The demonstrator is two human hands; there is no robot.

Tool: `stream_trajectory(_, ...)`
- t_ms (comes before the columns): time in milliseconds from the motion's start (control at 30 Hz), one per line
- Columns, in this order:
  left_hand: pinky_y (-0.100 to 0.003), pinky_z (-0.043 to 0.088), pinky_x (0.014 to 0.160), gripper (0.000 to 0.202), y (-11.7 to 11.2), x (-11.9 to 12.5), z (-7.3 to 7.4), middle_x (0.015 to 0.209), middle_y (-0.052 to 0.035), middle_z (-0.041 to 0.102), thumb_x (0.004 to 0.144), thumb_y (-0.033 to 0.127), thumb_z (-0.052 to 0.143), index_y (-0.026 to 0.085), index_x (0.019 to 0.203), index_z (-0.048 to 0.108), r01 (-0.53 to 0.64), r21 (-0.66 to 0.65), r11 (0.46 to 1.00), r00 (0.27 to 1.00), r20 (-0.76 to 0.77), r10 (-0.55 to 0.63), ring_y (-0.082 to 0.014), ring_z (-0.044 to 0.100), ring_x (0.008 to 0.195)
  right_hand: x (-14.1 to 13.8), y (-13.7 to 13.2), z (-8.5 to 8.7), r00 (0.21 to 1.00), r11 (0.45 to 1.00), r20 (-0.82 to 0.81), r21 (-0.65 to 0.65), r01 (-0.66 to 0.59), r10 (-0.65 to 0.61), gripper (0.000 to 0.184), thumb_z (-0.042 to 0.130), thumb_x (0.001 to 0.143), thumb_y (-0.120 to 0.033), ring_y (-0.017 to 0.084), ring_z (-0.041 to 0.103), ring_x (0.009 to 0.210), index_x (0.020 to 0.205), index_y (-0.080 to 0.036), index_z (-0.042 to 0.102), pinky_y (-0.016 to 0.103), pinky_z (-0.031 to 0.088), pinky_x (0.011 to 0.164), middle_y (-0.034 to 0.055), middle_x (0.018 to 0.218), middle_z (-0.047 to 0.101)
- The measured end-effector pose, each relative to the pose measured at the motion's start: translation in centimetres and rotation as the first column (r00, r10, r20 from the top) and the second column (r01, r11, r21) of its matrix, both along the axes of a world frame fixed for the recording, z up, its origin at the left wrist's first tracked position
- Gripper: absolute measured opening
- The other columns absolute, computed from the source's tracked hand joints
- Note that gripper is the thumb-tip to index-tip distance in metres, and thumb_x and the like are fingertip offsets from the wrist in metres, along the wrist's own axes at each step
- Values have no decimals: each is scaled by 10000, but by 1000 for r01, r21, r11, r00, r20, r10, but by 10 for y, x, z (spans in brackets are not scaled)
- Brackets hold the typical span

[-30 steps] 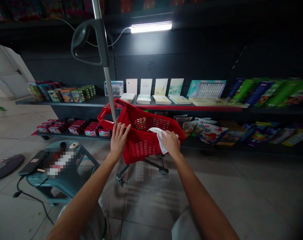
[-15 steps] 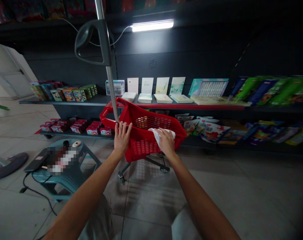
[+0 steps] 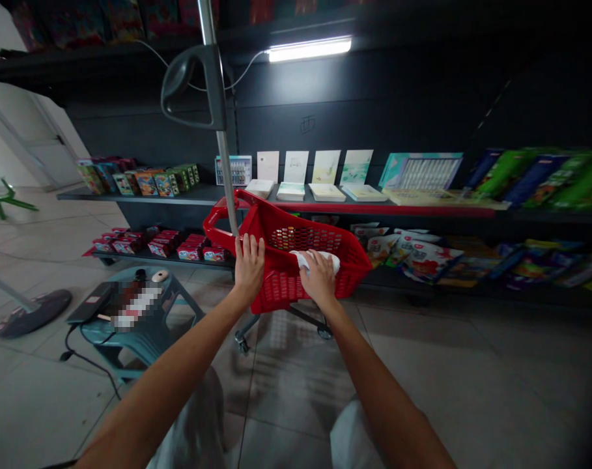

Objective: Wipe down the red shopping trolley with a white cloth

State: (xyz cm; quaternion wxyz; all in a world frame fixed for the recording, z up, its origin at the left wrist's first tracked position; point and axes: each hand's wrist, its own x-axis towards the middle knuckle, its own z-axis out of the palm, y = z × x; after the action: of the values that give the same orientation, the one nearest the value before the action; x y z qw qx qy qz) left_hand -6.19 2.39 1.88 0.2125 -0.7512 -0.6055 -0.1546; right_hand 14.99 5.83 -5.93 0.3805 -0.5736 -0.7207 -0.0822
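A red wheeled shopping basket (image 3: 320,236) stands on the tiled floor in front of me, its metal pull-handle pole (image 3: 226,150) rising to a grey grip. My left hand (image 3: 248,266) lies on the basket's near left rim beside the pole, fingers stretched over the edge. My right hand (image 3: 317,279) presses a white cloth (image 3: 329,258) against the near rim of the basket, fingers curled over it. Both my forearms reach forward from the bottom of the view.
Dark shelves (image 3: 188,194) behind the basket carry coloured boxes, notebooks (image 3: 325,191) and packets. A teal plastic stool (image 3: 144,326) at the left holds a dark device with a cable trailing to the floor. A fan base (image 3: 32,311) sits at the far left.
My right hand with the cloth has slid left along the basket rim. The left hand has stayed on the rim. The view has shifted slightly to the left.
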Motion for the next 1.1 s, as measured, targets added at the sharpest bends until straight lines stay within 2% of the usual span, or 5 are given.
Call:
stream_trajectory(167, -624, 106, 1314, 696, 0, -4, -2, 1665, -277, 344, 925, 168, 532, 19, 1589, 388, 20, 20, 1000, 1000, -16, -19, -404, 198, 1608, 4, 0, -1, 999, 999, 10, -9, -40, 40, 464, 514, 984, -285, 302, 505, 1396, 1434, -231, 613, 592, 246, 1249, 132, 1492, 587)
stream_trajectory(300, -599, 72, 1329, 788, 4, -14, -14, 1688, -228, 331, 899, 212, 599, 82, 1630, 335, 85, 64, 994, 996, 0, -86, -374, 152, 1626, 8, 2, 2, 998, 997, 5, -37, -66, 67, 460, 479, 1026, -372, 300, 504, 1399, 1444, -235, 612, 588, 258, 1242, 133, 1495, 585)
stream_trajectory(600, -664, -23, 1307, 1002, 24, -16, -34, 1743, -213, 172, 869, 461, 734, 106, 1665, 239, 63, -2, 998, 998, -6, -63, -405, 16, 1633, 16, 7, -1, 995, 993, 48, -79, -86, 90, 472, 421, 1049, -328, 290, 492, 1416, 1487, -245, 577, 574, 263, 1239, 122, 1520, 568)
stream_trajectory(900, -641, 29, 1320, 1019, 21, -18, -35, 1760, -166, 75, 880, 457, 739, 149, 1679, 186, 39, 3, 999, 999, 5, -39, -368, -21, 1635, 26, 15, -3, 995, 992, 31, -82, -92, 95, 456, 388, 1057, -328, 290, 563, 1343, 1438, -244, 624, 601, 323, 1213, 121, 1438, 641)
stream_trajectory(1100, -629, 21, 1324, 1014, 24, -20, -35, 1765, -144, 67, 877, 420, 750, 163, 1681, 188, 55, -9, 998, 998, 20, -55, -365, -16, 1637, 59, 25, -13, 1000, 993, 7, -120, -13, 14, 447, 379, 1040, -319, 292, 598, 1300, 1338, -188, 686, 601, 304, 1229, 132, 1383, 684)
